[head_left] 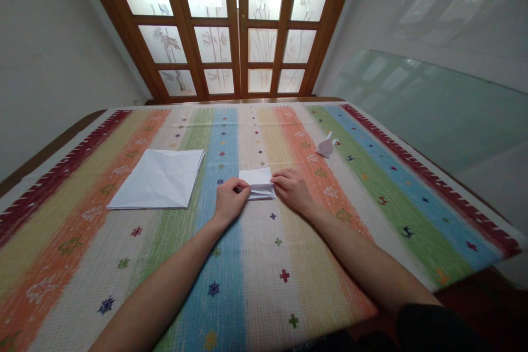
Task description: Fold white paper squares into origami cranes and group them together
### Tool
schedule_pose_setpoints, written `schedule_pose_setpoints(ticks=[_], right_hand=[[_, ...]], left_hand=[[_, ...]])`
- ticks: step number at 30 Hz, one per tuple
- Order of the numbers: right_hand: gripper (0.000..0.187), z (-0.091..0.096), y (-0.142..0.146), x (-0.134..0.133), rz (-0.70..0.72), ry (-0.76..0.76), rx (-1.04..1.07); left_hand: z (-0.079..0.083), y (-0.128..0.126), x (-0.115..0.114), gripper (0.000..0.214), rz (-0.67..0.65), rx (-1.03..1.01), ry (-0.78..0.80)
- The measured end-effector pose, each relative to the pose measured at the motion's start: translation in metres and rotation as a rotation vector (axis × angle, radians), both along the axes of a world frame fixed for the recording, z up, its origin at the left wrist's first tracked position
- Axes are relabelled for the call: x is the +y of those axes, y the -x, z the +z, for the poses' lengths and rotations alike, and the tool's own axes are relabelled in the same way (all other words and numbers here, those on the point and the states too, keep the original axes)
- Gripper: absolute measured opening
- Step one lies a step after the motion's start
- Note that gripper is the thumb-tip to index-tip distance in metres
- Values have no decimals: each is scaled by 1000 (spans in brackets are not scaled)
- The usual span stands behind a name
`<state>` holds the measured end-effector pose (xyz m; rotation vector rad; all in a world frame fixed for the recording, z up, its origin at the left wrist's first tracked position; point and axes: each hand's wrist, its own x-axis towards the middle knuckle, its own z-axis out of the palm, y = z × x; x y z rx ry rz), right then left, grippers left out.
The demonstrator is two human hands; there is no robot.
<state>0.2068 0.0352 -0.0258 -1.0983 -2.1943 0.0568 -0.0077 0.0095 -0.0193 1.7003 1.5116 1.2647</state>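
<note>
Evenly held from both sides: a small folded paper at mid-surface

Through the head camera I have the white folded paper (256, 177) around the middle of the tablecloth (258, 286), well in from every edge. The left hand (232, 198) pinches its left side, thumb against curled fingers; the right hand (292, 190) has its fingertips close together at the right side. I judge that this paired hold keeps the sheet square and its raised fold from springing loose (the inner layers are too small for me to read). Both wrists rest low, probably to steady the fingers.

Toward the left edge of the surface, apart from the left hand, lies a larger stack of folded white sheets (157, 179), perhaps put there to be out of the way yet within reach. Toward the far right corner stands an origami bird (325, 146), well beyond the right hand. Neither crowds the paper; what hampers my view is the left hand, which covers the near left corner. Past the far edge are wooden glazed doors (241, 27), and off the right edge a greenish glossy panel (433, 102), both clear of the hands.
</note>
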Motion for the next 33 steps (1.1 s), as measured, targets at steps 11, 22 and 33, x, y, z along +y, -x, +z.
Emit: schedule_pose_setpoints(ticks=[11, 22, 33], right_hand=[[23, 8, 9, -18, -41, -78, 203], [29, 7, 35, -25, 279, 108, -244], [52, 7, 50, -22, 199, 137, -327]], left_hand=[[0, 0, -4, 11, 116, 53, -149], [6, -13, -21, 8, -100, 335, -338], [-10, 10, 10, 77, -134, 124, -29]])
